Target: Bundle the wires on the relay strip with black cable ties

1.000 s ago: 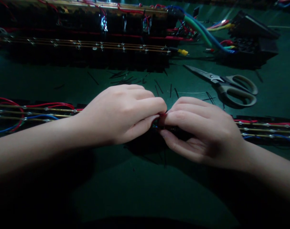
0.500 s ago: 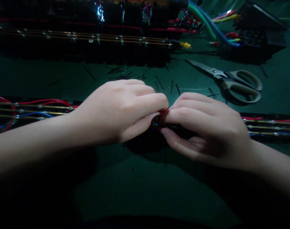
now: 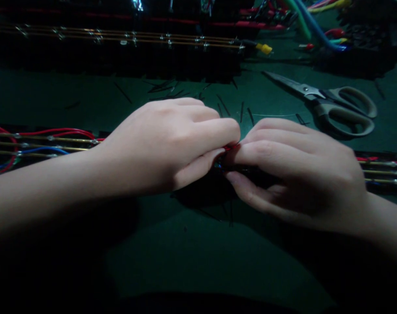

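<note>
Thin red wire (image 3: 231,147) on a long black strip with brass rods (image 3: 70,148) is pinched by the nearly closed left hand (image 3: 172,144), the half-curled right hand (image 3: 299,174) beside it, its hold unclear.

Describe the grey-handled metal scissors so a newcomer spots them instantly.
Start at the dark green tabletop and find the person's bare right hand. Just beyond it lie the grey-handled metal scissors, blades pointing toward upper left. Their two looped handles set them apart from the thin, straight black strips nearby.
</note>
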`<state>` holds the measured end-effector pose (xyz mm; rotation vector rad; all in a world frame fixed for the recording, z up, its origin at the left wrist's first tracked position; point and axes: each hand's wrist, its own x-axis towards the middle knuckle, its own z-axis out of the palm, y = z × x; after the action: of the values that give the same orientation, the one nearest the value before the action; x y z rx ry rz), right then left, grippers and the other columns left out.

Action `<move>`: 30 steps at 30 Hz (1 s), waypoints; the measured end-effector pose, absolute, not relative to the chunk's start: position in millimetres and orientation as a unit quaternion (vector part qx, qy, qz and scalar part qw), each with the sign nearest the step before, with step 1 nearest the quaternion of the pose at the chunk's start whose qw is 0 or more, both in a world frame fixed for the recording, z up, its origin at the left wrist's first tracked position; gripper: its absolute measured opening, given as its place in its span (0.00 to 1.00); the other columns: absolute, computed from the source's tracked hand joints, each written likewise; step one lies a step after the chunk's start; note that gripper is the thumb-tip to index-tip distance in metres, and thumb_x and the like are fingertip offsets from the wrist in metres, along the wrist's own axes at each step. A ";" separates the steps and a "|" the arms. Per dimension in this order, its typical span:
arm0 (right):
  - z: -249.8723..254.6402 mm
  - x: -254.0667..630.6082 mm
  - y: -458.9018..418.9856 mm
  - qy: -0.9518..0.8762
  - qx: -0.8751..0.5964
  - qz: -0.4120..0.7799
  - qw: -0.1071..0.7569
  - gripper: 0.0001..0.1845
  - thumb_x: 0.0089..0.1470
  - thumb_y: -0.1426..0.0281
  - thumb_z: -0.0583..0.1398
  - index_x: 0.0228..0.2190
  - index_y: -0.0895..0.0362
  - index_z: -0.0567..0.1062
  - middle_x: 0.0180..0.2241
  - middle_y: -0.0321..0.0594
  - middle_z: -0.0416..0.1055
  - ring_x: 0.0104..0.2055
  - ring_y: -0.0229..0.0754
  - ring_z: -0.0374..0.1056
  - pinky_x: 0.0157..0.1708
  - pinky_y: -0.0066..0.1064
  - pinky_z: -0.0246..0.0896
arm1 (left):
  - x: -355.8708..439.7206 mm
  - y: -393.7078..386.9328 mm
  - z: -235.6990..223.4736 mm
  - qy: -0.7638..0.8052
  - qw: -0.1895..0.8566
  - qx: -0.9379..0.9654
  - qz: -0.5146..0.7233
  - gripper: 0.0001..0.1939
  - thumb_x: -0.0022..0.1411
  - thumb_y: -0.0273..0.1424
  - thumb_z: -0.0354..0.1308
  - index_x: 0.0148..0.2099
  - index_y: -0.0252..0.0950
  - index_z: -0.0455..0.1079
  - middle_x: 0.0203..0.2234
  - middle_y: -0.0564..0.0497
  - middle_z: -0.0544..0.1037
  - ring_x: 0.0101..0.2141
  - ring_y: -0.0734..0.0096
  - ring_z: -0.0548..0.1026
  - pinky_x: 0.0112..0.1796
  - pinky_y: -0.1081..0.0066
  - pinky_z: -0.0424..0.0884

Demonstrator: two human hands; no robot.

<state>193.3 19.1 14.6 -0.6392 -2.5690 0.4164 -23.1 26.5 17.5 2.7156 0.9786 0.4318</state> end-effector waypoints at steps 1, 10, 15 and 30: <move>14.6 193.2 18.4 -0.933 -0.237 0.146 0.228 0.04 0.60 0.74 0.58 0.32 0.58 0.71 0.29 0.40 0.69 0.33 0.39 0.65 0.36 0.35 0.64 | -22.9 26.4 17.8 0.333 0.113 0.924 0.148 0.10 0.67 0.32 0.49 0.43 0.40 0.73 0.34 0.52 0.78 0.36 0.67 0.75 0.39 0.69 0.69; 11.4 196.6 14.6 -0.922 -0.274 0.147 0.229 0.01 0.61 0.68 0.58 0.36 0.51 0.70 0.33 0.35 0.69 0.36 0.38 0.67 0.39 0.34 0.67 | -20.9 25.2 18.9 0.328 0.096 0.928 0.146 0.11 0.67 0.32 0.50 0.43 0.37 0.73 0.33 0.51 0.76 0.36 0.67 0.73 0.38 0.69 0.66; 11.1 195.0 9.5 -0.907 -0.309 0.168 0.231 0.01 0.61 0.67 0.59 0.36 0.50 0.70 0.35 0.33 0.71 0.38 0.38 0.68 0.40 0.36 0.66 | -19.5 25.6 21.2 0.333 0.108 0.928 0.131 0.13 0.68 0.31 0.48 0.43 0.36 0.74 0.33 0.50 0.75 0.37 0.65 0.73 0.40 0.68 0.67; 14.3 198.8 25.6 -0.897 -0.309 0.242 0.205 0.06 0.53 0.65 0.62 0.34 0.48 0.69 0.33 0.37 0.74 0.32 0.42 0.66 0.34 0.41 0.57 | -12.0 13.3 40.1 0.379 0.073 0.918 0.088 0.30 0.64 0.42 0.34 0.46 0.30 0.73 0.32 0.49 0.73 0.43 0.53 0.79 0.38 0.60 0.73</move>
<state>198.8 25.6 14.3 -0.8602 -2.4997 0.6735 -12.0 13.3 40.1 2.7576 1.1380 0.2650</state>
